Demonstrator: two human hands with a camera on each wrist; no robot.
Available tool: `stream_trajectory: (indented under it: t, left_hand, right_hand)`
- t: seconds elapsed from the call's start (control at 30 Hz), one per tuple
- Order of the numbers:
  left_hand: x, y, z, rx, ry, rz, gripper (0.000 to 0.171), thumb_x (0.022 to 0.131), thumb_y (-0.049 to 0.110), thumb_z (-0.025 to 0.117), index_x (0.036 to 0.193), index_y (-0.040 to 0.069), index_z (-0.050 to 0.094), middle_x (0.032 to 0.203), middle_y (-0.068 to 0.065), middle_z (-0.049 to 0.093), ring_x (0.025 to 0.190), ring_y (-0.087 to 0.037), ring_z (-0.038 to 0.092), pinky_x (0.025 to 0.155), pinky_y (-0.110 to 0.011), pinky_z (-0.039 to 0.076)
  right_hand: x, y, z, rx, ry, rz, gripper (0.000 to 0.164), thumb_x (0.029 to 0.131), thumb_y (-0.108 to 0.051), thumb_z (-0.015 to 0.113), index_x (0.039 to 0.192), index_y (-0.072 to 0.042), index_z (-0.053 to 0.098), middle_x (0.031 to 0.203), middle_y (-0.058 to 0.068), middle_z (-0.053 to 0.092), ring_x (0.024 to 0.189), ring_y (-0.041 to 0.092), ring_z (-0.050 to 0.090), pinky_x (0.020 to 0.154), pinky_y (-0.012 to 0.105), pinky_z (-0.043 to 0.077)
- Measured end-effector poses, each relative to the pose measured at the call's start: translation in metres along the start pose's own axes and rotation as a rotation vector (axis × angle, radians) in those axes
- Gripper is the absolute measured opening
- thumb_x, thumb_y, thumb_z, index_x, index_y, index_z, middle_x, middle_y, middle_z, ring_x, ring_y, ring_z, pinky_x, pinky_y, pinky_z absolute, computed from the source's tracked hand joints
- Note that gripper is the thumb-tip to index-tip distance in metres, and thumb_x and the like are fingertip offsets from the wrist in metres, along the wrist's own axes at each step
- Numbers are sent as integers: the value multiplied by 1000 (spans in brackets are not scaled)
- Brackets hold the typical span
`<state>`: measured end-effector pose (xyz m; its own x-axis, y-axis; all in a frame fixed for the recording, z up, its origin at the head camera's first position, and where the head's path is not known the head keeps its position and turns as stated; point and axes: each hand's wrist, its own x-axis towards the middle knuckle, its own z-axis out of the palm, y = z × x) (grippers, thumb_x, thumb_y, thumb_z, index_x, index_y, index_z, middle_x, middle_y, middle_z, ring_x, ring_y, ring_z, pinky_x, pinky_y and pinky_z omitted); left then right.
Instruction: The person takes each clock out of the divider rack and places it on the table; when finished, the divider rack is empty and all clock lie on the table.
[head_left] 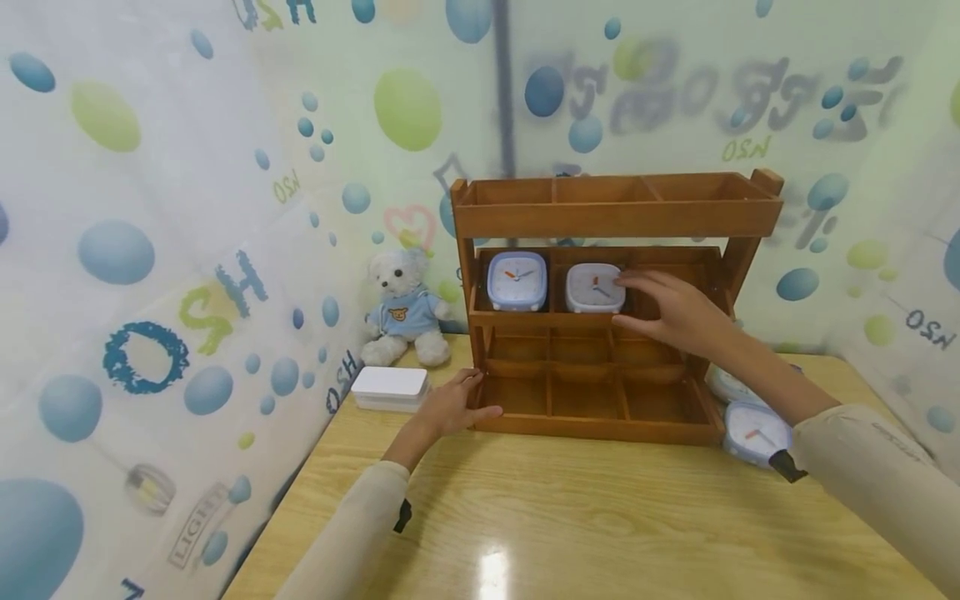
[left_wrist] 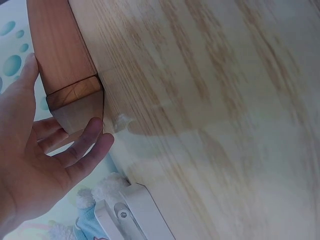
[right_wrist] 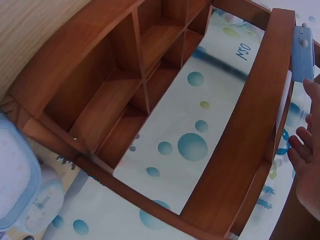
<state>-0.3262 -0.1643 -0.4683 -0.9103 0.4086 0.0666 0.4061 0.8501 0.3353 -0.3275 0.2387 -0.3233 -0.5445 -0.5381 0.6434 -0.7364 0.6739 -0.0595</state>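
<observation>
Right hand (head_left: pixel 671 312): grip spread, fingertips at the right edge of the middle-tier, centre-compartment alarm clock (head_left: pixel 588 293); an off-centre push could tip it. Left hand (head_left: pixel 448 407): grip loosely spread at the wooden rack (head_left: pixel 592 428), near left corner; slack bracing could permit sliding

Fingers (right_wrist: pixel 298 151) are by a blue clock (right_wrist: pixel 302 55) at the brown rack (right_wrist: pixel 245 135) — two paler clocks (right_wrist: pixel 14 175) lower left.

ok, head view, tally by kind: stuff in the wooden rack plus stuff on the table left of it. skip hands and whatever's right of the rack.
Clocks: 2
Teddy bear: 1
White box: 1
Total: 4
</observation>
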Motion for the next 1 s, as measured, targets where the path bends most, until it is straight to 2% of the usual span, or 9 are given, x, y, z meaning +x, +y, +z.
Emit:
stream_trajectory:
  t: [0.37, 0.57, 0.77, 0.87, 1.0]
  left_hand:
    - [1, -1, 2, 24, -14, 0, 93, 93, 72, 61, 158, 7, 44, 163, -10, 40, 106, -32, 70, 95, -48, 55]
    - [1, 0, 1, 19, -9, 7, 92, 94, 69, 62, 157, 5, 44, 162, -12, 41, 100, -31, 71, 91, -47, 56]
    - [0, 1, -1, 12, -3, -8, 92, 93, 70, 63, 158, 7, 45, 162, -11, 42, 98, -30, 71, 85, -45, 57]
    - [-1, 0, -2, 6, -6, -14, 92, 93, 69, 63, 158, 7, 45, 162, -11, 41, 100, -31, 71, 85, -45, 57]
    - [0, 0, 0, 8, -9, -12, 93, 93, 71, 62, 158, 7, 45, 162, -11, 41, 108, -34, 70, 94, -48, 56]
  right_hand:
    - [29, 9, 20, 37, -156, 76, 59, 89, -33, 85, 134, 1, 68, 145, 25, 57, 126, 42, 59, 96, 55, 54]
    - [36, 12, 26, 28, -190, 64, 63, 87, -39, 86, 132, 0, 69, 148, 26, 53, 129, 42, 56, 100, 55, 52]
    - [41, 15, 24, 15, -257, 116, 67, 87, -47, 84, 137, -6, 66, 155, 23, 47, 137, 42, 50, 107, 57, 47]
    - [43, 15, 24, 10, -289, 121, 68, 89, -50, 81, 139, -7, 64, 156, 22, 46, 140, 42, 47, 109, 58, 44]
    - [42, 17, 25, 17, -288, 106, 67, 90, -49, 80, 139, -6, 64, 154, 22, 48, 139, 41, 48, 109, 57, 44]
